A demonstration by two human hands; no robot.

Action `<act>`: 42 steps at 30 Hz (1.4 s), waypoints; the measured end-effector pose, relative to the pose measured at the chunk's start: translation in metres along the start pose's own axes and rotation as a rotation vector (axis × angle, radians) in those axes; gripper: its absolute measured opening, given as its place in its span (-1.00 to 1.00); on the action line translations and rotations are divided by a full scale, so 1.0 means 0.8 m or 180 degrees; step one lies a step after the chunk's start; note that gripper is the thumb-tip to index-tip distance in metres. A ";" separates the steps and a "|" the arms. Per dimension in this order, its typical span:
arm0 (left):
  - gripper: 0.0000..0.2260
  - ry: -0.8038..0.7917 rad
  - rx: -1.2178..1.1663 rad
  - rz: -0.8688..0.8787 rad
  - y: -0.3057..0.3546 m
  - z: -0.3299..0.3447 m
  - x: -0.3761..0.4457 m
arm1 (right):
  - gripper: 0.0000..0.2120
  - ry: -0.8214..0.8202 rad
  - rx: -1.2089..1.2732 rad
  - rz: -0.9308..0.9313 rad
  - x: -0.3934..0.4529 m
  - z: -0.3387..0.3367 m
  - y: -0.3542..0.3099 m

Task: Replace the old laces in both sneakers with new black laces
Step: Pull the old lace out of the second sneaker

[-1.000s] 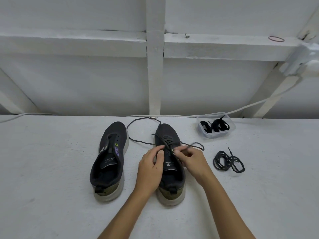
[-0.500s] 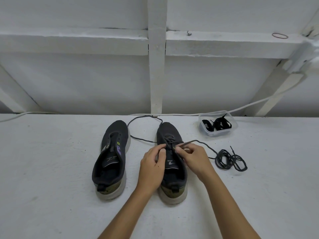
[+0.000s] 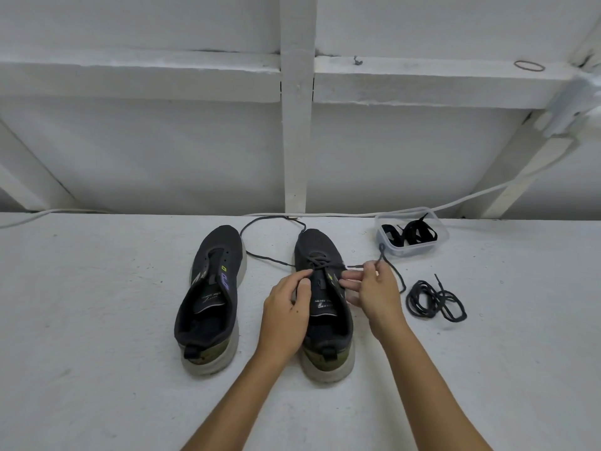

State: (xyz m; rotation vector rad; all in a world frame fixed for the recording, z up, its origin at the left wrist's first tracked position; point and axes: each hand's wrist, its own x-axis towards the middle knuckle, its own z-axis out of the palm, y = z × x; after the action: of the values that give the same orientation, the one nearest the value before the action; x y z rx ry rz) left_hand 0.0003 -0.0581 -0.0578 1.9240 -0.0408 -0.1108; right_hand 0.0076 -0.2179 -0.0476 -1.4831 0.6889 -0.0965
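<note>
Unlacing the right-hand sneaker (image 3: 325, 301) is the step in hand, judged from the single head view. Left hand (image 3: 286, 307) rests against the shoe's inner side, thumb and forefinger curled and pinching at the old lace (image 3: 320, 263) near the upper eyelets, steadying the tongue. Right hand (image 3: 374, 288) pinches a length of the same lace and holds it out to the side, a loop standing above the fingers while the slack trails down to the white table (image 3: 97, 320). The lace's other end runs off the toe in a wide curve toward the wall. Only the lower eyelets of this shoe remain threaded. The left-hand sneaker (image 3: 211, 294) stands just beside it, eyelets bare — its removed lace (image 3: 435, 299) apparently the dark tangle lying to the right. New black laces (image 3: 409, 234) sit in a clear plastic tub (image 3: 382, 237) farther back, untouched. The next move likely calls for drawing the remaining crossings free row by row — then fetching a fresh lace from the tub.
</note>
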 end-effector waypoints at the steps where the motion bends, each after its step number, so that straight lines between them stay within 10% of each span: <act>1: -0.77 -0.0021 0.0001 0.0016 0.000 -0.001 0.000 | -0.82 0.0073 0.0233 0.0160 -0.003 0.000 0.000; 7: -0.76 -0.0051 -0.0549 -0.0481 0.010 -0.009 0.020 | -0.69 -0.0287 -0.0211 -0.0295 -0.038 -0.005 0.012; 23: -0.89 -0.0497 0.1508 0.0454 0.032 -0.014 0.078 | -0.52 -0.0758 -0.0506 -0.0483 -0.059 0.000 0.040; 35: -0.91 -0.0275 0.0072 -0.0183 0.023 -0.024 0.084 | -0.37 -0.0747 -0.0502 -0.0470 -0.055 0.001 0.045; 42: -0.94 -0.0172 0.0457 0.0273 0.011 -0.015 0.077 | -0.38 -0.0780 -0.0519 -0.0465 -0.054 0.003 0.046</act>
State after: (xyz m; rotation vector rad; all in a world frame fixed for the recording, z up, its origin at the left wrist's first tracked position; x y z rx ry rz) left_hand 0.0626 -0.0553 -0.0488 2.0593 -0.1716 -0.1045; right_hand -0.0394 -0.1914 -0.0661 -1.6679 0.3971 0.0306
